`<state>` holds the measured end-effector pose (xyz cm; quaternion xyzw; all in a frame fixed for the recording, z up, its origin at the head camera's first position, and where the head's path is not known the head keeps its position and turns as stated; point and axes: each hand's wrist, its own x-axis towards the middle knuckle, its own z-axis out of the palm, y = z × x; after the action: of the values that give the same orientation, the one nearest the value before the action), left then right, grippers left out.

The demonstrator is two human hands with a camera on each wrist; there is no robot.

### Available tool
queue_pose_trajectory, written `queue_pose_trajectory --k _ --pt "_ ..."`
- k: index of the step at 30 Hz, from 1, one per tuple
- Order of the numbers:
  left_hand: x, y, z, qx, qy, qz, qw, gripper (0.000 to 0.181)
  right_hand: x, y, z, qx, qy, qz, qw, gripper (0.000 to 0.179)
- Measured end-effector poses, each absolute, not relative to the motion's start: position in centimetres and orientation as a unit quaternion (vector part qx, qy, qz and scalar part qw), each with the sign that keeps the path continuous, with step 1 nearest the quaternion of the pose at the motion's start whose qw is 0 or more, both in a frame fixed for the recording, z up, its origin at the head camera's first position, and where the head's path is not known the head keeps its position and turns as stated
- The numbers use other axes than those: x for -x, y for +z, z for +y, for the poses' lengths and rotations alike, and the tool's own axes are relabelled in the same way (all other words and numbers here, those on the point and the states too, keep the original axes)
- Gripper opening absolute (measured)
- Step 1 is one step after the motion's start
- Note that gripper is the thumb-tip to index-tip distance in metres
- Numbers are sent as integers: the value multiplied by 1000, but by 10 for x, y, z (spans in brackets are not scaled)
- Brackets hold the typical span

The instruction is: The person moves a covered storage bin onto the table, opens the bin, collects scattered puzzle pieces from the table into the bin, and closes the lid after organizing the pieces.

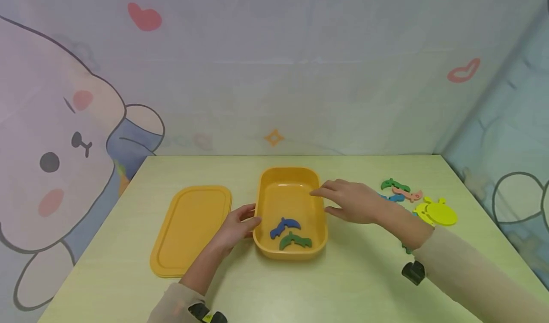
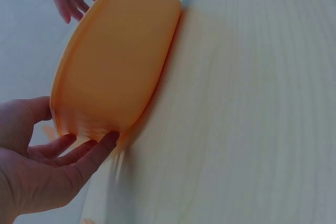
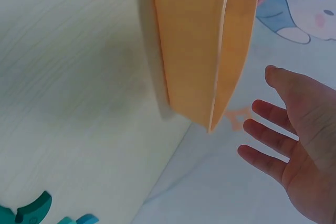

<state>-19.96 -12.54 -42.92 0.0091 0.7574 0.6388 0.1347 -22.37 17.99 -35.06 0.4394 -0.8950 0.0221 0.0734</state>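
A deep yellow plastic box [image 1: 289,255] stands in the middle of the table, open side up. My left hand [image 1: 237,228] holds its left side, with the thumb over the rim and the fingers against the outer wall [image 2: 113,61]. Inside, near the front, lie a blue curved toy piece [image 1: 285,227] and a green curved toy piece [image 1: 295,240]. Over the box's right rim hovers my right hand [image 1: 353,200]. Its fingers are spread and loosely bent, with nothing between them in the right wrist view.
A flat yellow lid [image 1: 193,230] lies left of the box. At the right are a green piece [image 1: 395,185], a pink piece [image 1: 408,194], a blue piece [image 1: 396,197] and yellow flat pieces [image 1: 442,213], partly behind my right arm. A printed cloth [image 1: 274,75] hangs behind the table.
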Motion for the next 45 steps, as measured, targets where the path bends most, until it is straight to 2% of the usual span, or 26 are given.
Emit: queue_pose_trajectory --k 33,45 --pt "200 -428 -123 -1 628 767 133 49 209 -360 273 -335 43 -938 77 45" --pt "201 -431 -123 -3 634 762 130 50 200 -375 296 -306 59 -949 54 45"
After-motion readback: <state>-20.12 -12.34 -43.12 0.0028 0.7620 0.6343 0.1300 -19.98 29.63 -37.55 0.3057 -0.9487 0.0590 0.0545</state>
